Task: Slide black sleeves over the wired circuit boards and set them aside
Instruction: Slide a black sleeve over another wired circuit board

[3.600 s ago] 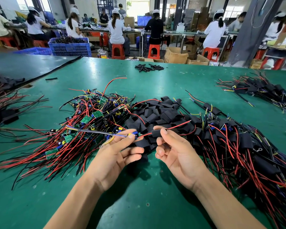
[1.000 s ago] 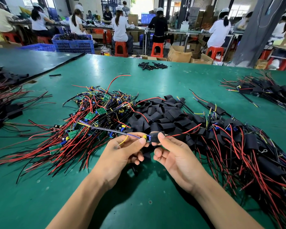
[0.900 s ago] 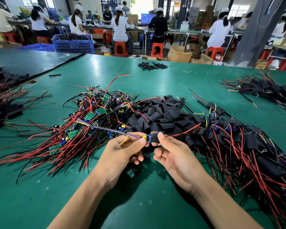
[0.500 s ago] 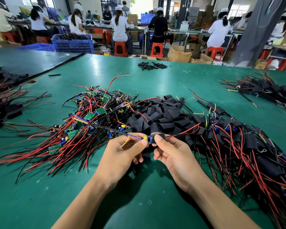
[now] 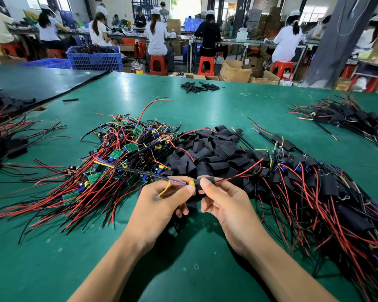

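Note:
My left hand (image 5: 162,205) pinches a wired circuit board (image 5: 191,183) by its yellow part, with its dark cable trailing off to the left. My right hand (image 5: 225,205) grips a black sleeve (image 5: 198,184) that covers most of that board; a red wire comes out of the sleeve's right end. Behind my hands lies a heap of bare wired boards (image 5: 122,153), green with red and black leads. Loose black sleeves (image 5: 214,149) are piled in the middle. Sleeved boards (image 5: 314,184) lie heaped to the right.
The green table mat (image 5: 52,258) runs under everything. Another bundle of sleeved boards (image 5: 345,118) lies far right, more wires (image 5: 7,131) far left, and a few black tubes (image 5: 199,86) at the far edge. Seated people work at benches behind.
The sleeve has slid leftward over the board until only the yellow tip shows. My hands have come closer together and sit a little lower.

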A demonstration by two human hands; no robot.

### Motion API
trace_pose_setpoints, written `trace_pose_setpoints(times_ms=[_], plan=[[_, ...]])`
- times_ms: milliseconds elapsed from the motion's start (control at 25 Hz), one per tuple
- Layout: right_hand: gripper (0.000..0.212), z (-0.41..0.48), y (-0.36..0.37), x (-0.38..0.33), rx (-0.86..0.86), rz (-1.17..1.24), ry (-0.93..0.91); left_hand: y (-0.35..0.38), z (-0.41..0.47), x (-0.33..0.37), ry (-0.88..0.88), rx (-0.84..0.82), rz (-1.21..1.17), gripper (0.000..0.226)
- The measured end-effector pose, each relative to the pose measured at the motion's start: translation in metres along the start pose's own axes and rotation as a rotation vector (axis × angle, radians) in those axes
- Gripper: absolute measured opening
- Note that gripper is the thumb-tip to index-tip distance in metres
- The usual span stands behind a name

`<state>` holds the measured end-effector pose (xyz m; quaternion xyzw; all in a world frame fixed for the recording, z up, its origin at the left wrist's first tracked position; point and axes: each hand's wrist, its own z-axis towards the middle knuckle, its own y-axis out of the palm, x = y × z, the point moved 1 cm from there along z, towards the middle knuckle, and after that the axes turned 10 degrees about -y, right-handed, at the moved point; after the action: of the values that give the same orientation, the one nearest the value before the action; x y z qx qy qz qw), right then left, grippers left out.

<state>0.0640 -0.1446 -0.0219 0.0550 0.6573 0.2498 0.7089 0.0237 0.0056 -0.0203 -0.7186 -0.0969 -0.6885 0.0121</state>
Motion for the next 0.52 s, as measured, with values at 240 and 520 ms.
trace_pose_setpoints(times_ms=[240, 520], plan=[[0.040, 0.0009, 0.0011, -0.0037, -0.033, 0.024, 0.014, 0.0010, 0.0017, 0.0018, -0.102, -0.006, -0.163, 0.030], [0.038, 0.0037, -0.0005, -0.0042, 0.015, 0.099, -0.004, -0.0005, 0.0030, 0.0017, -0.122, -0.021, -0.231, 0.026]])
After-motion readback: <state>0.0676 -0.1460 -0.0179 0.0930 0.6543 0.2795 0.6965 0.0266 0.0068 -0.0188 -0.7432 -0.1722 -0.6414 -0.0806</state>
